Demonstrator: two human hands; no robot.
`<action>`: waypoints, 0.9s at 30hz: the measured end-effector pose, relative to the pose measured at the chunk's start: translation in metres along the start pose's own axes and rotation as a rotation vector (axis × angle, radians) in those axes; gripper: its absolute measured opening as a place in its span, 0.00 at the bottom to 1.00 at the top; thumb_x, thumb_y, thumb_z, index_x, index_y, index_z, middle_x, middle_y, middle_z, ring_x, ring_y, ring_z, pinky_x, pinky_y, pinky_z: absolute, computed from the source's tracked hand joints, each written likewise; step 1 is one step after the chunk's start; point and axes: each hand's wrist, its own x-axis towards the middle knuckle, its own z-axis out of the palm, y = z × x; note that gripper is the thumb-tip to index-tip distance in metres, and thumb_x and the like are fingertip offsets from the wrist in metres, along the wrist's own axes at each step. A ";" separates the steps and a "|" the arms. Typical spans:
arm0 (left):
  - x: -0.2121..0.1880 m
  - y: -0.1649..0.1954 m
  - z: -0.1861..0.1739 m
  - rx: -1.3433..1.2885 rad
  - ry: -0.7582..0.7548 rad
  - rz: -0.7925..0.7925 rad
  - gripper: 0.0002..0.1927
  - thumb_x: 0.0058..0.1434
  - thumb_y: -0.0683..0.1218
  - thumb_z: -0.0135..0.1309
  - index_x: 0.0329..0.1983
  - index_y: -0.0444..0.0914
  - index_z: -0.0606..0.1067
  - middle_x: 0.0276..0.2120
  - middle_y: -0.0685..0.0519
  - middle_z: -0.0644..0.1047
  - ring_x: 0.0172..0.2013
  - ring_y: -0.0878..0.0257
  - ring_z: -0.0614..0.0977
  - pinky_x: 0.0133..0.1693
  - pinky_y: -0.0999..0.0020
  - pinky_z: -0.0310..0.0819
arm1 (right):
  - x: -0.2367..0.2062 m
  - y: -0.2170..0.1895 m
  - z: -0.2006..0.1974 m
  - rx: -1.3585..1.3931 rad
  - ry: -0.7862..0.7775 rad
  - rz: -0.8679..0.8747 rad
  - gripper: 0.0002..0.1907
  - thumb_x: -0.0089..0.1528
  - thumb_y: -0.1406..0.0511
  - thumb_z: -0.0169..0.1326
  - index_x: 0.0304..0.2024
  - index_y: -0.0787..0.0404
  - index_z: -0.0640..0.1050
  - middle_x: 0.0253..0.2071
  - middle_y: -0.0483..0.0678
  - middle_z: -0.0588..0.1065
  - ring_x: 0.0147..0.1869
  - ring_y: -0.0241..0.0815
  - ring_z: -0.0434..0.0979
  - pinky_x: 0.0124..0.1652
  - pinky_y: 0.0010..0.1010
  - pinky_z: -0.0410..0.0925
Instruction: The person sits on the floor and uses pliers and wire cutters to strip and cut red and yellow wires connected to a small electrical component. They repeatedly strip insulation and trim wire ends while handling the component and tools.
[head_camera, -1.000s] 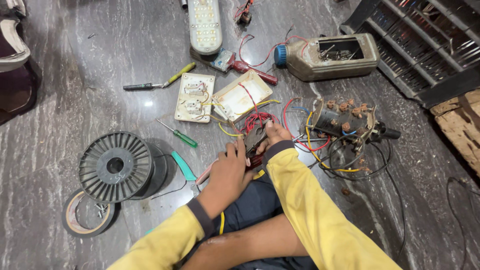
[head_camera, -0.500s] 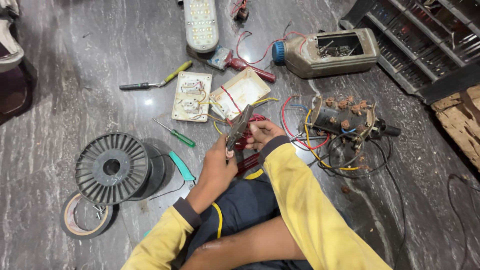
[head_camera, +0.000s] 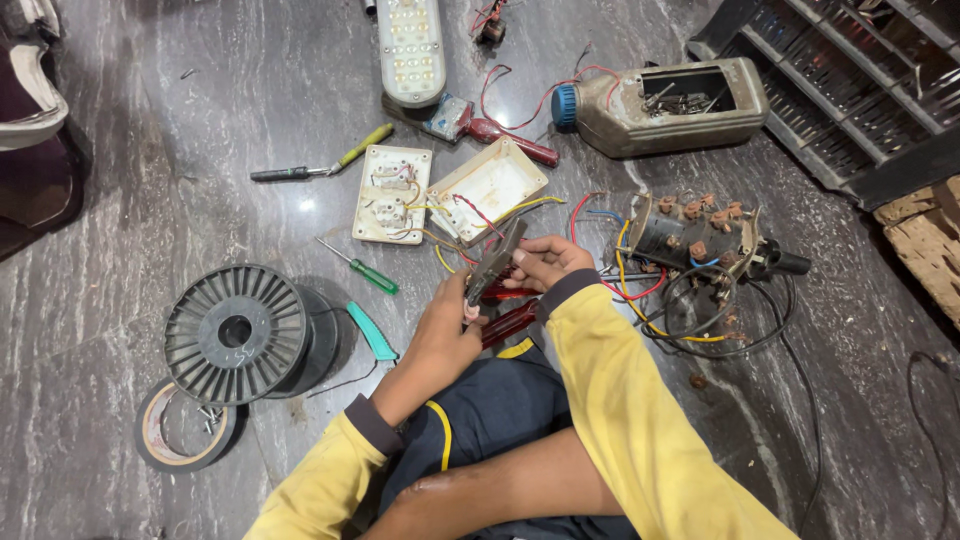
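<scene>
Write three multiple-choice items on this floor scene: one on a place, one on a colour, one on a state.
1. Where does the black wire spool lie?
A. left of the hands
B. right of the switch assembly
C. inside the cut-open jug

2. What colour are the pliers' handles?
A. blue
B. red
C. white

3. How is the left hand placed?
A. flat on the floor
B. inside the jug
C. gripping the pliers

Answers:
1 A: the spool sits on the floor left of both hands.
2 B: red grips show below the dark jaws.
3 C: its fingers close on the handles, while the right hand is at the jaws.
</scene>
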 end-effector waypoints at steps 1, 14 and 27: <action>0.000 0.001 -0.001 -0.028 -0.031 -0.045 0.35 0.52 0.31 0.50 0.66 0.30 0.62 0.51 0.36 0.72 0.50 0.44 0.80 0.52 0.58 0.73 | 0.001 -0.001 -0.002 -0.006 -0.008 0.002 0.10 0.63 0.74 0.58 0.46 0.72 0.75 0.38 0.54 0.77 0.38 0.41 0.80 0.43 0.40 0.81; -0.004 0.012 -0.008 -0.132 -0.089 -0.052 0.37 0.52 0.31 0.48 0.68 0.35 0.60 0.54 0.38 0.69 0.51 0.47 0.79 0.52 0.58 0.74 | 0.003 0.003 0.001 -0.410 -0.033 -0.235 0.08 0.62 0.73 0.61 0.43 0.64 0.78 0.37 0.46 0.80 0.40 0.30 0.77 0.42 0.22 0.72; -0.005 -0.007 0.018 0.128 0.169 -0.083 0.26 0.61 0.40 0.56 0.62 0.37 0.65 0.45 0.34 0.73 0.43 0.33 0.77 0.43 0.44 0.71 | 0.000 -0.005 0.016 -0.261 -0.068 -0.125 0.13 0.65 0.66 0.56 0.52 0.60 0.73 0.41 0.44 0.78 0.37 0.32 0.77 0.36 0.24 0.71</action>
